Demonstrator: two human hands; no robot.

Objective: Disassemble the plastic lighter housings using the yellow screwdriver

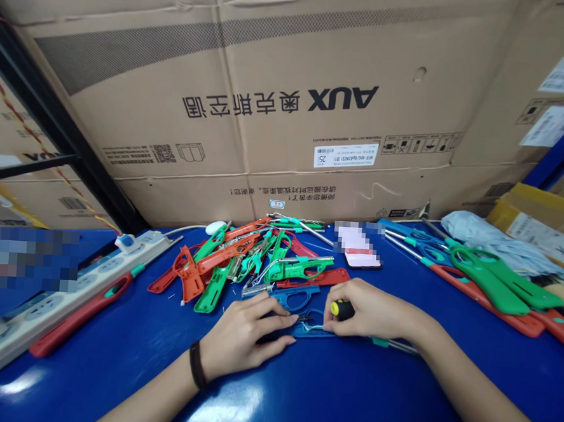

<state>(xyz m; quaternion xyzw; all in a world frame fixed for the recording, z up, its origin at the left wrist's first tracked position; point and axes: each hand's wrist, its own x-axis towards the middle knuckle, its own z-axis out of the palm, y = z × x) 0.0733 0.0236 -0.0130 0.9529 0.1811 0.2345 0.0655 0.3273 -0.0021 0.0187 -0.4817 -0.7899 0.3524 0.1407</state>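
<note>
My right hand [371, 311] is shut around a screwdriver with a yellow and black handle [341, 309], and its shaft is hidden behind my fingers. My left hand [243, 336], with a black band on its wrist, presses on a blue plastic grabber handle shell [315, 332] from the left. Small wires and dark metal parts lie in that shell between my hands. Just beyond it lies another blue handle shell [296, 296]. A heap of green, orange and red handle parts [240, 262] spreads out behind my hands.
Assembled long-handled green, red and blue grabbers [488, 281] lie at right, beside a grey cloth [495, 243]. A power strip [41, 308] and a red handle [79, 313] lie at left on the blue table [108, 391]. Large cardboard boxes [288, 103] form the far wall.
</note>
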